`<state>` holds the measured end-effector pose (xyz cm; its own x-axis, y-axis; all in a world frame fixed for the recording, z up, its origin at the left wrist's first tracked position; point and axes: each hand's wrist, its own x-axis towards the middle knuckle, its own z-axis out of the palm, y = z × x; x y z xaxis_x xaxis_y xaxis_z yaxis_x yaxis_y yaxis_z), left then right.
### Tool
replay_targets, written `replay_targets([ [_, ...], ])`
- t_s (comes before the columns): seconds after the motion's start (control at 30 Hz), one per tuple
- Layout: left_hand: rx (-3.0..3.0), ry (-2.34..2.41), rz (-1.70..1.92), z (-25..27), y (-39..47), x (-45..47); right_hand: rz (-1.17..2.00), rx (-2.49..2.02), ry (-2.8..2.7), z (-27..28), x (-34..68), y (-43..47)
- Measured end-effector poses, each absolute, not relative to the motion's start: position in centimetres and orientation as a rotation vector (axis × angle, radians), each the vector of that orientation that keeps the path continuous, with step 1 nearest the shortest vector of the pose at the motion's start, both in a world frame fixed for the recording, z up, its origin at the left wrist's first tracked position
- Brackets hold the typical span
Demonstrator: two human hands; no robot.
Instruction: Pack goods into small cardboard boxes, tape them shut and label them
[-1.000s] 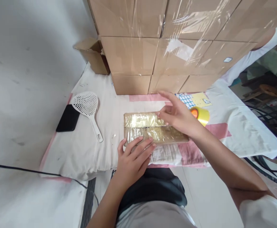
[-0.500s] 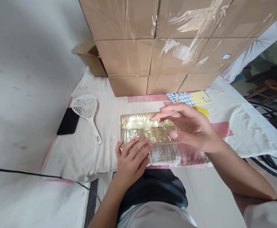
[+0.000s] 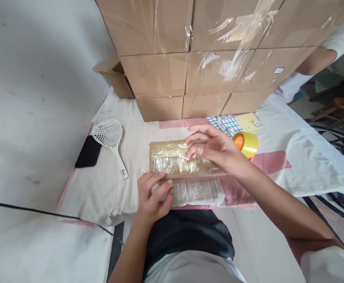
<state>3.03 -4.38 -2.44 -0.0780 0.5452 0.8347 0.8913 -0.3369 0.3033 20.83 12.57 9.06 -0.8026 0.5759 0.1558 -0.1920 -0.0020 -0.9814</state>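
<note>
A small flat cardboard box (image 3: pixel 176 169) lies on the cloth, its top covered with shiny clear tape. My left hand (image 3: pixel 154 196) is at the box's near left corner with fingers bent and apart; whether the fingertips touch the edge is hard to tell. Over the right half of the box is my right hand (image 3: pixel 211 147), its fingers loosely curled and spread, holding nothing that I can make out. The fingertips are close to the taped top. Just right of that hand, a roll of yellowish tape (image 3: pixel 249 144) with an orange core lies on its side.
Behind stands a tall stack of cardboard boxes (image 3: pixel 157 74) wrapped in clear film. To the left are a white slotted skimmer (image 3: pixel 108 133), a black phone (image 3: pixel 87 153) and an open carton (image 3: pixel 124 84). A person's arm (image 3: pixel 316 61) shows behind the stack at the right.
My left hand has drawn back left off the box's top towards its near corner. My right hand has moved left and its fingers have curled, uncovering the tape roll.
</note>
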Motion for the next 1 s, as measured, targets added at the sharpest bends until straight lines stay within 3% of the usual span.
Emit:
replay_targets([
  [0.23, -1.815, -1.648, -1.674, -2.6, -3.9, 3.5, 1.824, -0.402, -1.765, 8.9, 20.4, 11.4],
  [0.53, -1.859, -1.666, -1.353, -2.3, -3.7, 4.0, 1.711, -0.457, -1.828, 7.8, 19.8, 11.2],
  [1.0, -1.728, -1.694, -1.287, -2.5, -3.3, 4.7, 1.729, -0.41, -1.795, 7.5, 19.8, 11.5],
])
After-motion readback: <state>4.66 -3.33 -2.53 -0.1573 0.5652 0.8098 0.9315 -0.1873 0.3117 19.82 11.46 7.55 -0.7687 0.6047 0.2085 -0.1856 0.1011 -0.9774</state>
